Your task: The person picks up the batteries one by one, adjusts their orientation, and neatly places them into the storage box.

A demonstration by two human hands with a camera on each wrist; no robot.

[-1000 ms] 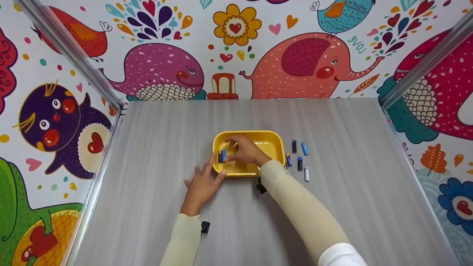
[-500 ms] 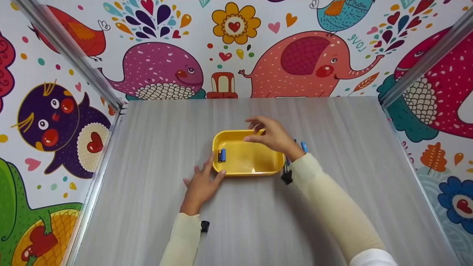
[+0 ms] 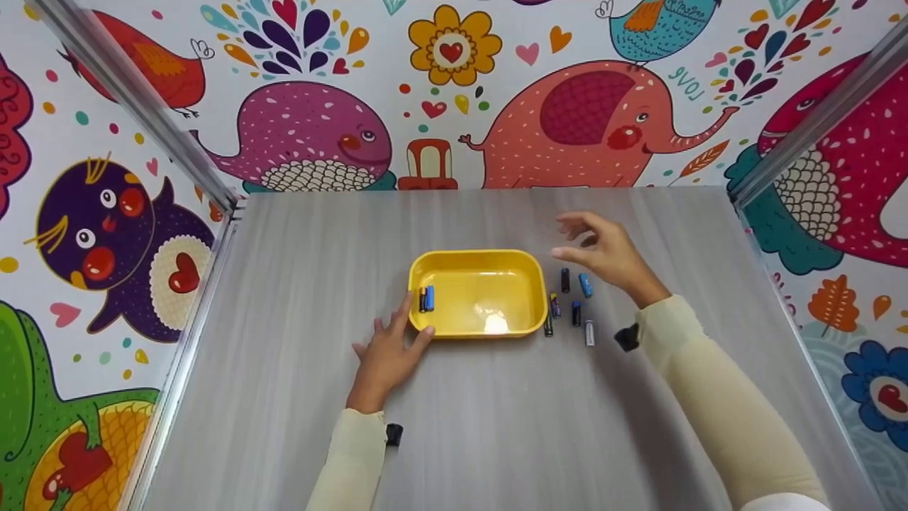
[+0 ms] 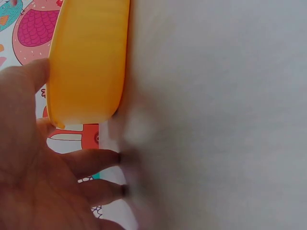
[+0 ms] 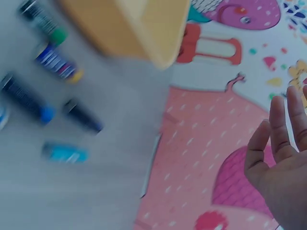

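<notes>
Bright, even light glares up at me from the yellow tray (image 3: 464,301), and a soft shadow lies beside the right sleeve (image 3: 723,390). The right wrist view smears the batteries (image 5: 58,62).

There is one table (image 3: 319,284) bearing one yellow tray (image 3: 477,294). Two batteries (image 3: 430,298) lie inside at nine o'clock, six more batteries (image 3: 576,314) outside at three. One left hand (image 3: 386,359) is at eight, one right hand (image 3: 610,254) at two.

And there's the tray (image 3: 472,301) on the surface (image 3: 454,426), two batteries (image 3: 429,298) inside, side by side at nine o'clock! Just outside, around three, six more batteries (image 3: 576,314) lie clustered. Left hand (image 3: 386,355) touches the tray at eight; right hand (image 3: 608,252) hovers at two.
</notes>
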